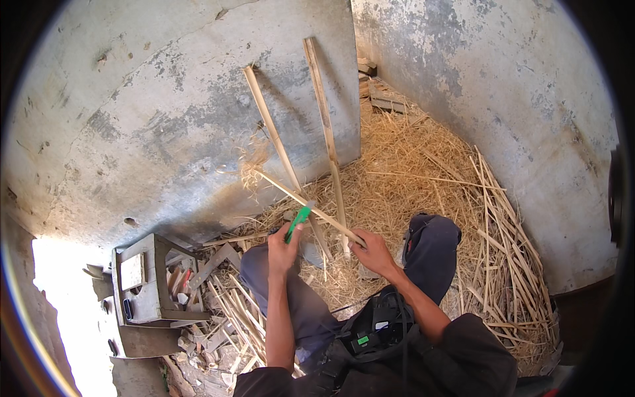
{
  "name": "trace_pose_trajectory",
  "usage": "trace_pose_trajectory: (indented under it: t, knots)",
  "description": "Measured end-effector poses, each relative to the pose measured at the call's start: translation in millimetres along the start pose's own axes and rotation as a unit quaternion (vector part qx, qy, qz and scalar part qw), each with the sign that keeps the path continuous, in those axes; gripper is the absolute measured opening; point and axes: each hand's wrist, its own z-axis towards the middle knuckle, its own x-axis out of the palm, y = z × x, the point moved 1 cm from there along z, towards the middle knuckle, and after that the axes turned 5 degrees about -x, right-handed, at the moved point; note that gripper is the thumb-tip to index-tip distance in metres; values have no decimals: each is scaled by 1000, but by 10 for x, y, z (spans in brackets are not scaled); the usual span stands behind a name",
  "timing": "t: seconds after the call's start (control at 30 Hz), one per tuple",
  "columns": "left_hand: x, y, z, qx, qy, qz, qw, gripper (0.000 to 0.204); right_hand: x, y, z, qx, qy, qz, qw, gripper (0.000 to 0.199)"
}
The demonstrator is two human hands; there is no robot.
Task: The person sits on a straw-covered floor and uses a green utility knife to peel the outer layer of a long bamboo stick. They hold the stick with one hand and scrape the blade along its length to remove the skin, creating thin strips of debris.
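Observation:
My left hand (283,249) is closed around a green utility knife (299,223). Its upper end meets a thin wooden stick (281,188); the blade itself is too small to make out. At the stick's lower right end, my right hand (374,255) grips it between thumb and fingers. The stick slants up to the left in front of my knees, and a tuft of curled shavings (254,159) hangs on its far end. Behind it, two longer wooden strips (270,122) lean against the wall, partly crossed by the stick.
Straw-like shavings (410,145) cover the floor. Piled thin sticks (506,264) lie along the right wall (503,99). To the left, a weathered wooden box (153,311) lies beside scrap wood and more sticks (231,311). A black pouch (374,331) rests at my waist.

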Motion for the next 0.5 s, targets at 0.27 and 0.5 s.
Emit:
trace_pose_trajectory:
  t: [0.27, 0.5]
  knots:
    - [23, -29, -25, 5, -3, 40, 999, 36, -5, -13, 14, -31, -16, -19, 999, 31]
    - [1, -6, -11, 9, 75, 26, 997, 36, -44, 72, 7, 24, 15, 8, 1000, 35]
